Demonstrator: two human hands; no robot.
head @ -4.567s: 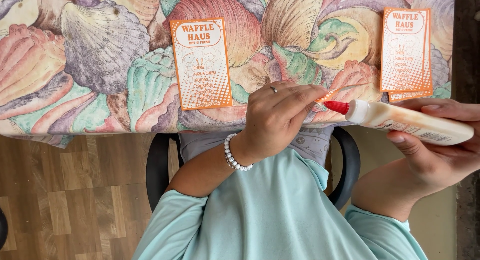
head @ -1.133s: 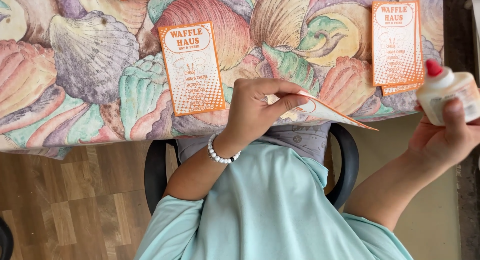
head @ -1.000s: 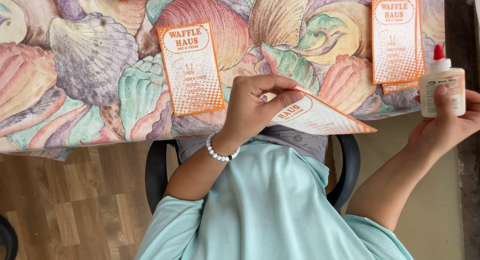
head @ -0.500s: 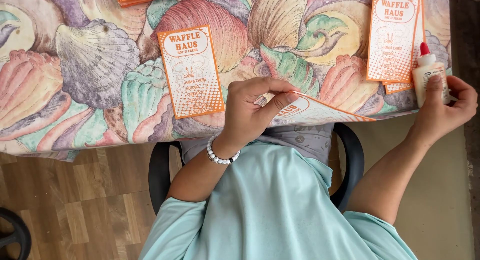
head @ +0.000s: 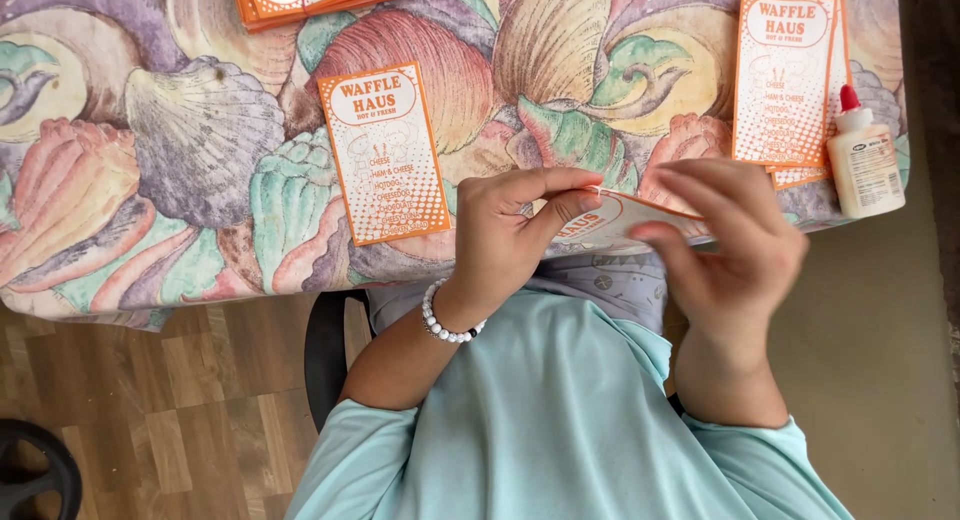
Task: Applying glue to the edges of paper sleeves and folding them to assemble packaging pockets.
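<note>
Glue bottle [head: 865, 160] set down on table [head: 200, 150]; left hand [head: 515, 235] and right hand [head: 725, 245] both pinch orange card [head: 620, 220] — pressing not finished.

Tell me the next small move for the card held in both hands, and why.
Probably press the card flat along its fold. The left hand pinches one end, the right hand covers the other, and the glue bottle stands set aside on the table, so both hands are free to press.

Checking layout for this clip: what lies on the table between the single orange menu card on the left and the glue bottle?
In the head view, between the single orange menu card and the glue bottle lie bare shell-print tablecloth, then a small stack of menu cards.
</note>
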